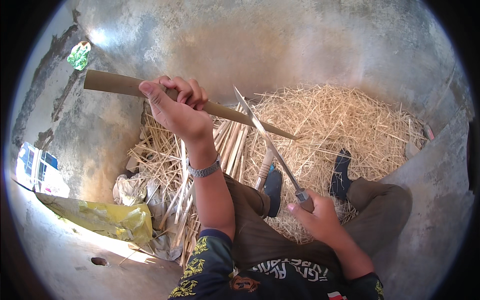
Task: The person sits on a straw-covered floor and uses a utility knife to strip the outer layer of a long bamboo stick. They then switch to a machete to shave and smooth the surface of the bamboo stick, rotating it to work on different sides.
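Observation:
My left hand, with a metal-banded watch on its wrist, is raised and closed around a long, flat, brownish bamboo strip. The strip's broad end points to the upper left; its narrow end slopes down to the right over the straw. In my right hand is the handle of a long-bladed knife, blade pointing up and left. The blade crosses in front of the strip near its narrow end; whether they touch I cannot tell.
Beyond my legs spreads a heap of thin shavings. Split bamboo sticks lie to the left. A pale wooden handle is beside my dark-socked left foot. A yellow sack lies near the left wall; a concrete wall stands behind.

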Motion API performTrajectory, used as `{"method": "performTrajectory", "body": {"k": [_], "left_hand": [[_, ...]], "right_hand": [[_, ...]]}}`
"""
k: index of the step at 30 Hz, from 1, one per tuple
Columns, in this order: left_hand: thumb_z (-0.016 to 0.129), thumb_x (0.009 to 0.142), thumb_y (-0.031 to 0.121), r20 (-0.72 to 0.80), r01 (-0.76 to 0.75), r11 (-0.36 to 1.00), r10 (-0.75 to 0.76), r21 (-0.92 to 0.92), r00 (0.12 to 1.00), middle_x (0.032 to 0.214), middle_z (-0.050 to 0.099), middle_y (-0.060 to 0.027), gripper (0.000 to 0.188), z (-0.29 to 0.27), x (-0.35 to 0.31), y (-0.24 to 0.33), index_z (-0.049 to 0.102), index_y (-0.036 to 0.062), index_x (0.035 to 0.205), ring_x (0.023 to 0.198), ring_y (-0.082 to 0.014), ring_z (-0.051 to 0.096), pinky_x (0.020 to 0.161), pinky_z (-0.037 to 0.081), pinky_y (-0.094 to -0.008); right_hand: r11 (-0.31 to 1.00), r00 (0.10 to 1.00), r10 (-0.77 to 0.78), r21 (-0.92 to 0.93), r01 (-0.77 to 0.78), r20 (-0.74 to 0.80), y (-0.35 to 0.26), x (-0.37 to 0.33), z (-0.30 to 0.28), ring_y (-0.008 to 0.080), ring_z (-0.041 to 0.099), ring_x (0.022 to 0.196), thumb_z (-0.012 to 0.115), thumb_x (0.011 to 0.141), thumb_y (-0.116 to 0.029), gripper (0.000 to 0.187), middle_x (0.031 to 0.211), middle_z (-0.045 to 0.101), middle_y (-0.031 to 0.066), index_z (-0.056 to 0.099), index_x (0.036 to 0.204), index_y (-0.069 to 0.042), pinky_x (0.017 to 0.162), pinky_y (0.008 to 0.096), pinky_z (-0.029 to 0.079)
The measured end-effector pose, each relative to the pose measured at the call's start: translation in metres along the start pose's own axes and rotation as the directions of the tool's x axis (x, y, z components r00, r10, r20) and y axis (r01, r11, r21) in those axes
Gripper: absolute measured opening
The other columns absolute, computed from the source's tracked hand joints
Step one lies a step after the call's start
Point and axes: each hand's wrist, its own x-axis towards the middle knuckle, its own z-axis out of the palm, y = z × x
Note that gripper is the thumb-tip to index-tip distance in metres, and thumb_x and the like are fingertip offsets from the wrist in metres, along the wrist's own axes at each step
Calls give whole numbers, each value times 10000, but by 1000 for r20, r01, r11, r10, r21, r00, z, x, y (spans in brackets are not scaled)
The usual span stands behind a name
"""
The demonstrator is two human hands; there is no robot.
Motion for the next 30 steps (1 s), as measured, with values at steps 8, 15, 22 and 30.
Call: {"method": "performTrajectory", "body": {"k": [8, 15, 22, 30], "left_hand": [[450, 1013, 666, 77, 22, 998, -17, -59, 997, 562, 256, 26, 569, -1, 1, -1, 421, 110, 894, 448, -84, 210, 426, 195, -265], [452, 1010, 669, 79, 20, 998, -15, -63, 997, 557, 251, 28, 576, -3, 1, -1, 414, 108, 886, 447, -85, 203, 430, 192, -265], [427, 958, 758, 150, 122, 985, -104, -118, 983, 548, 233, 44, 628, -3, 0, 3, 438, 141, 839, 458, -95, 177, 446, 178, -271], [357, 913, 845, 190, 181, 974, -153, -135, 970, 533, 223, 49, 704, -12, 3, 4, 412, 158, 771, 449, -98, 162, 439, 171, -281]], "right_hand": [[985, 987, -149, 83, 154, -60, 14, 0, 2, 42, 488, 629, 703, 938, -168, 201, 660, 579, 15, 609, 915, 8, 556, 285, 411], [982, 997, 75, 176, -69, -25, 17, 6, 12, 26, 470, 629, 685, 949, -164, 194, 674, 562, -39, 645, 994, 20, 551, 266, 393], [990, 997, -65, 121, 70, -45, 12, 0, 6, 46, 474, 602, 703, 933, -172, 211, 657, 571, -24, 644, 997, 20, 541, 283, 403], [988, 986, -152, 12, 153, -62, 4, -1, -2, 49, 474, 608, 715, 930, -159, 194, 634, 566, 8, 615, 910, 6, 541, 286, 403]]}}
